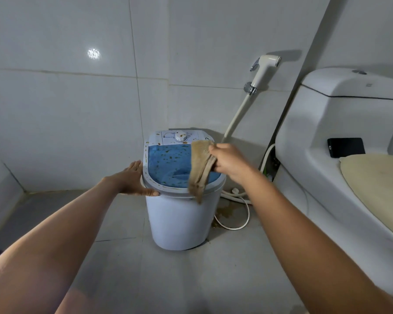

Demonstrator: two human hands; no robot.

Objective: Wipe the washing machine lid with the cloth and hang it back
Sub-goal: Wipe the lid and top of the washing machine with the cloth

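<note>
Beige ribbed cloth (201, 167) bunched in your right hand (228, 160); spread it flat over the blue speckled lid (168, 162) while your flat, spread left hand (134, 177) steadies the rim.

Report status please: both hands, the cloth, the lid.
Left hand flat on machine rim. Right hand gripping cloth, hanging over lid. Lid has brown spots. Nothing in the way.

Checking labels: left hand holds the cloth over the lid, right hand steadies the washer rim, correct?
Hands are swapped. In the head view the right hand holds the cloth over the lid; the left hand steadies the washer rim.
</note>
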